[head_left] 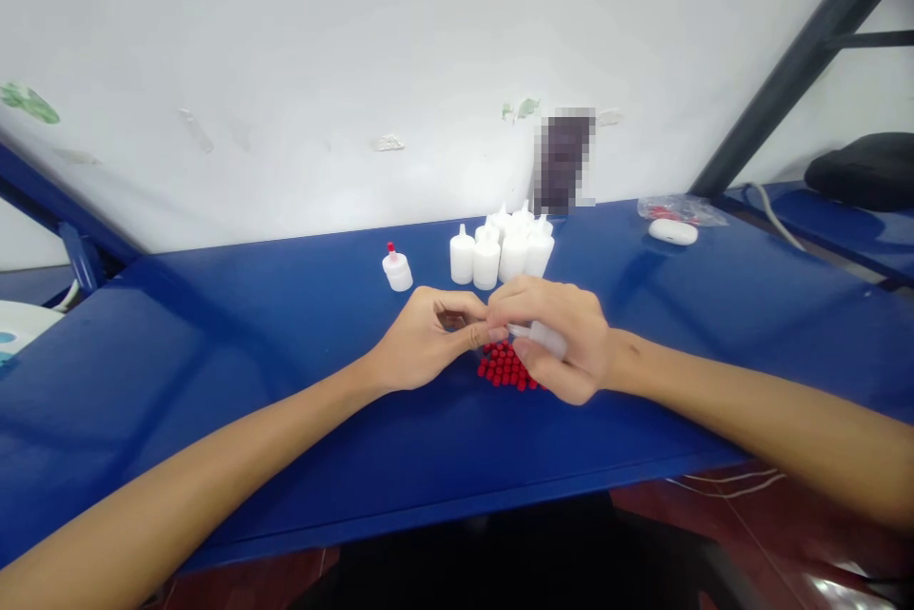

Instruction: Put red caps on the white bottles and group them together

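My right hand (564, 334) is closed around a small white dropper bottle (548, 338), which lies tilted with its nozzle pointing left. At the nozzle's end, the thumb and forefinger of my left hand (435, 339) are pinched together; whatever is between them is hidden. Below the fingers lies a cluster of small red caps (506, 366), partly covered by my right hand. Behind my hands stand several white bottles (486, 263) with bare nozzles. Off to the left, one white bottle (398, 271) stands alone with a red cap on its tip.
The blue table (286, 324) runs up to a white wall (321, 68). At the back right are a white earbud case (673, 231) and a clear plastic bag (682, 209) with red bits inside. A dark, pixelated object (564, 161) leans by the wall.
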Motion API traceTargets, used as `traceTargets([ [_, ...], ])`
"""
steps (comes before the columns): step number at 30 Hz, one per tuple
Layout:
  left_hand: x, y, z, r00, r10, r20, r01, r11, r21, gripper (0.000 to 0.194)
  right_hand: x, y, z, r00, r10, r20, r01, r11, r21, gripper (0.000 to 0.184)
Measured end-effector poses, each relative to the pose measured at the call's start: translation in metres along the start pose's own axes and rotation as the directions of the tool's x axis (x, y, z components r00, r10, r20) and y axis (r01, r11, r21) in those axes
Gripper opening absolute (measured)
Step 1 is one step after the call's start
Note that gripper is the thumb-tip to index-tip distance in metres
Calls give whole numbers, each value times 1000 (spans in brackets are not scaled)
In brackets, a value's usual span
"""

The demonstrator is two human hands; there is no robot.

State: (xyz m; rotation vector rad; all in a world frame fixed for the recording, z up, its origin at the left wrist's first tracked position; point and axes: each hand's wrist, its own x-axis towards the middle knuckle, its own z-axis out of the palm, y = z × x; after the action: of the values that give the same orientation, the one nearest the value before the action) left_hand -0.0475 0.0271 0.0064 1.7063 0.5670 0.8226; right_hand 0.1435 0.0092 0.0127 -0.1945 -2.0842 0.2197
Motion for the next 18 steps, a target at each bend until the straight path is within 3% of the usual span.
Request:
traceTargets([
  [10,-2,1,-1,992,-64,107,68,997,-36,23,-3,4,-2,988,-119,99,138,967,-214,32],
  [14,-2,-1,-1,991,-60,122,65,997,-35,24,-1,3,-2,979,-131,153,164,958,-233,29],
  [18,-3,-3,-2,990,-52,129,55,998,-23,25,-1,2,1,984,-126,123,152,960,-234,27],
])
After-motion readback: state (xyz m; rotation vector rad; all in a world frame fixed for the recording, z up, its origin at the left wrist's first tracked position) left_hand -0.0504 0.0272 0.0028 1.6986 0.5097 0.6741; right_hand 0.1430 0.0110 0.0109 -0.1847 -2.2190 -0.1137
